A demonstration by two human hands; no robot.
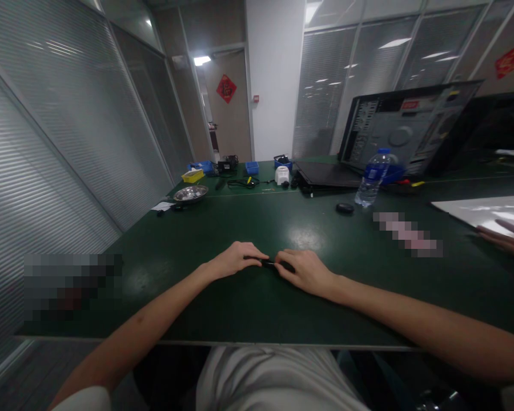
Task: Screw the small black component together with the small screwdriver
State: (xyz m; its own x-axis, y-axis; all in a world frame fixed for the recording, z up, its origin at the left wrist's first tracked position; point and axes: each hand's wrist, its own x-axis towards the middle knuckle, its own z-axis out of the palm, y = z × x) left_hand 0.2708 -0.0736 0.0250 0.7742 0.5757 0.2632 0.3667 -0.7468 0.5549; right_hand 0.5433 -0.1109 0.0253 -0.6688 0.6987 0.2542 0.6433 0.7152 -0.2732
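Both hands [235, 258] [306, 269] — fingers pinch small black part [270, 263]; bottle [372, 178], black puck [345, 208] beyond.

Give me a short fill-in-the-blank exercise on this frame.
1. The left hand and right hand hold a small ____ object between them.
2. The table has a dark ____ top.
3. The water bottle has a ____ cap.
4. The metal bowl lies to the person's ____.

Missing words: black; green; blue; left
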